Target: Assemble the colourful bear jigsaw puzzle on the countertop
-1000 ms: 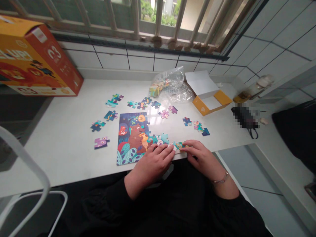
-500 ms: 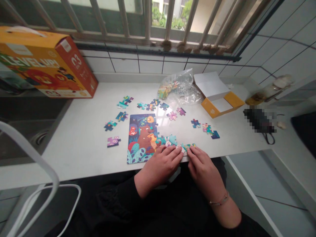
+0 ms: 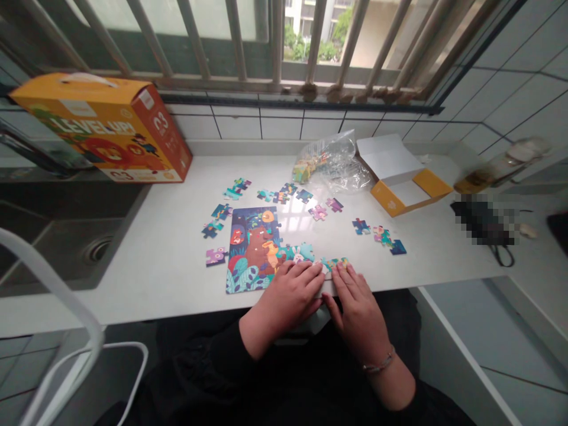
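A partly joined jigsaw puzzle lies near the counter's front edge, showing a brown bear, a red animal and leaves. Its lower strip runs right, with a white rabbit, beneath my fingers. My left hand rests palm down over this strip, fingers stretched out and covering part of it. Close beside it, my right hand presses its straight fingertips onto a green and yellow puzzle piece at the strip's right end. My right thumb points toward the left hand. The pieces' joints under my fingertips are hidden.
Several loose puzzle pieces lie left of, behind and right of the puzzle. Behind are a clear plastic bag and an open yellow box. An orange carton stands beside the sink. A white cable hangs front left.
My right hand has shifted slightly left and its thumb now reaches toward the left hand. My left hand stays on the strip. The camera view has shifted a little.
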Available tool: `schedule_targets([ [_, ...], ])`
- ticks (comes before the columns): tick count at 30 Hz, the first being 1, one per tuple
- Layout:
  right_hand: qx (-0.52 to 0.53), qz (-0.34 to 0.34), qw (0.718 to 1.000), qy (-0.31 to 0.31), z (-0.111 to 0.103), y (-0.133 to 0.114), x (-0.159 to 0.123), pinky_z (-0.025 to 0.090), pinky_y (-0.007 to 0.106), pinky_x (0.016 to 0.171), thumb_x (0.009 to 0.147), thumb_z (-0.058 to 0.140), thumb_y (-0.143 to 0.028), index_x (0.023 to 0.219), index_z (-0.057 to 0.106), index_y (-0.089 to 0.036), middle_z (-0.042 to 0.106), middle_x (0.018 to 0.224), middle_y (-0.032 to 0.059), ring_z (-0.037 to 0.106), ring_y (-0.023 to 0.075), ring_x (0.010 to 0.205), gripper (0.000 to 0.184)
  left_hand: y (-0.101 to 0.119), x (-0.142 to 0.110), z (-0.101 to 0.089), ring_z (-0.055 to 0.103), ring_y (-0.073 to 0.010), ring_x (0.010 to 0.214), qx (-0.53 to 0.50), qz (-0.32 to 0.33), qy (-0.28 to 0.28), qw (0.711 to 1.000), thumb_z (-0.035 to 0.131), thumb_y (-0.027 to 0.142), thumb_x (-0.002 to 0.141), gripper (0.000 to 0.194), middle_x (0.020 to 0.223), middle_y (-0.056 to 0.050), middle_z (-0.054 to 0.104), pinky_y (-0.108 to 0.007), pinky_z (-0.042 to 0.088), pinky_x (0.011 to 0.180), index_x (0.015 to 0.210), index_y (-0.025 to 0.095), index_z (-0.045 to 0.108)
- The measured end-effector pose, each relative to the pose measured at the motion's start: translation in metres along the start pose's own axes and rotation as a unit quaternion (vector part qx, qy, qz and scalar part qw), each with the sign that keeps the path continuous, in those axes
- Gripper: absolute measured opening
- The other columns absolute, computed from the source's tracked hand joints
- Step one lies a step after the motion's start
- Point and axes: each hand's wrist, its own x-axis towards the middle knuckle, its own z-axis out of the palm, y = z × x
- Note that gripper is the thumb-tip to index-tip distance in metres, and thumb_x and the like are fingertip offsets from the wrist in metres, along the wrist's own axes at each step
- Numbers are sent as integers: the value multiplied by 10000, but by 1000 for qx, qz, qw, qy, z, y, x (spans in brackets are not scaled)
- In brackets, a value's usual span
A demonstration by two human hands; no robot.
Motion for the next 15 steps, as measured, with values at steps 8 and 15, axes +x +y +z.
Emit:
schedule_targets([
  [8, 2, 8, 1000, 20, 9, -18, 16, 413, 640, 1284, 1102, 609, -311, 1691, 477, -198, 600, 1654, 191, 570, 408, 1538, 614, -9, -17, 2, 555, -309, 1488, 34, -18, -6, 999, 742, 414, 1035, 597, 1654, -116, 611, -514, 362, 1262, 1555, 165, 587],
  [15, 12, 21, 997, 67, 7, -20, 19, 421, 577, 1227, 1088, 647, -287, 1554, 606, -232, 748, 1458, 146, 687, 348, 1303, 472, -9, -16, 6, 621, -316, 1394, 64, -2, 14, 998, 734, 453, 1058, 499, 1565, -122, 683, -513, 418, 1185, 1465, 178, 645],
])
